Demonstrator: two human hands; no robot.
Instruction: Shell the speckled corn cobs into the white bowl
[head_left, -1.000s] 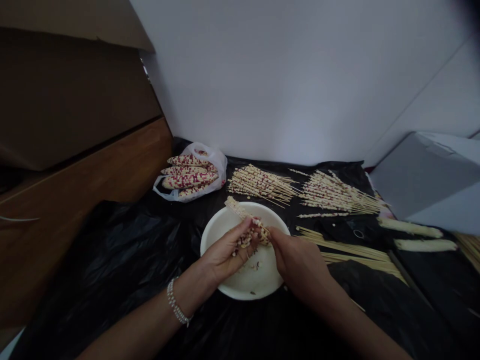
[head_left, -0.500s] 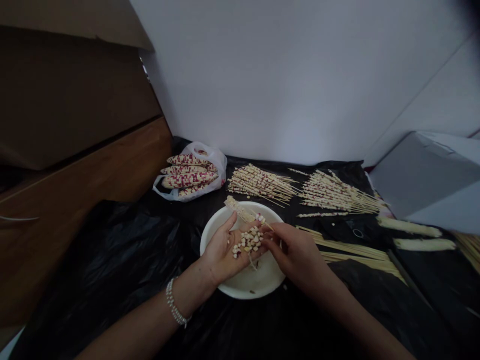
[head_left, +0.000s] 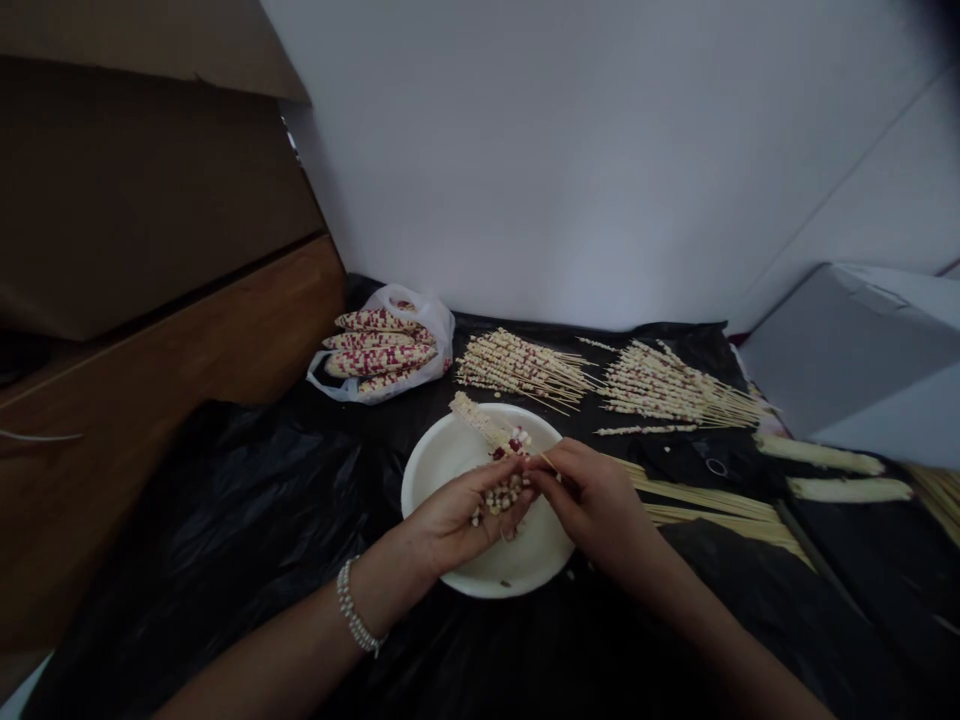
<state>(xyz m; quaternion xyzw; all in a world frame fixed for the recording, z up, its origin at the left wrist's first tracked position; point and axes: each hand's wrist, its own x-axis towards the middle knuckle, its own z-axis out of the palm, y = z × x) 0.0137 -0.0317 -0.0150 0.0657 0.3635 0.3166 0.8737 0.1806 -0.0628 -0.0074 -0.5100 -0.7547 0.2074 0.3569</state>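
My left hand is cupped over the white bowl, holding loose corn kernels in the palm, its thumb brought across to the right fingertips. In my right hand a thin bamboo skewer is pinched between thumb and fingers. Several white and dark red kernels show just beyond the fingertips; whether all of them are on the skewer I cannot tell. A mostly stripped corn cob leans inside the bowl behind my left hand, reaching over its far rim.
Speckled corn cobs lie in a white plastic bag at the back left. Two piles of kernel-threaded skewers, a left one and a right one, lie behind the bowl. Bare skewers and two stripped cobs are at the right.
My left thumb has swung right, from spread out to meeting the right fingertips, and the left palm has curled around the kernels. My right hand has shifted slightly.
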